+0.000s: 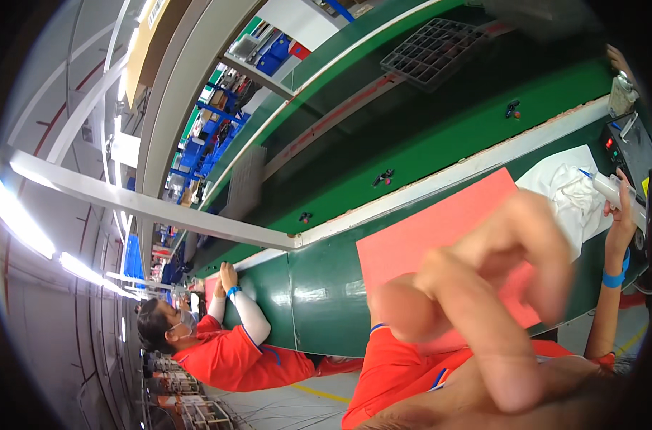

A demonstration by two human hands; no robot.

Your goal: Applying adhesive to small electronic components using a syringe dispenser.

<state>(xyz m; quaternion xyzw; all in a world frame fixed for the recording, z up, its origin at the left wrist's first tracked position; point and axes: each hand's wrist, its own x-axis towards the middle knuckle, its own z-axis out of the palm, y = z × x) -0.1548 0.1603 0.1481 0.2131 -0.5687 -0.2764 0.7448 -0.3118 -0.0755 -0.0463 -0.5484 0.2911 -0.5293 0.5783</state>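
My left hand [508, 258] is raised very close in front of me and smeared by motion, so its fingers cannot be read. It hangs over a pink sheet [397, 251] on the green worktable [326, 301] and hides part of it. At the far right, my right hand [620, 215], with a blue band at the wrist, grips a white syringe-like tube [611, 189] with a blue tip. The tip points up and left over a crumpled white cloth [548, 183], which lies beside the sheet.
A green conveyor [440, 147] beyond a white rail carries small black parts [384, 178] and a dark compartment tray [433, 50]. Right: a black box [630, 147] with a red light and a metal can [622, 94]. A masked co-worker [218, 344] sits left.
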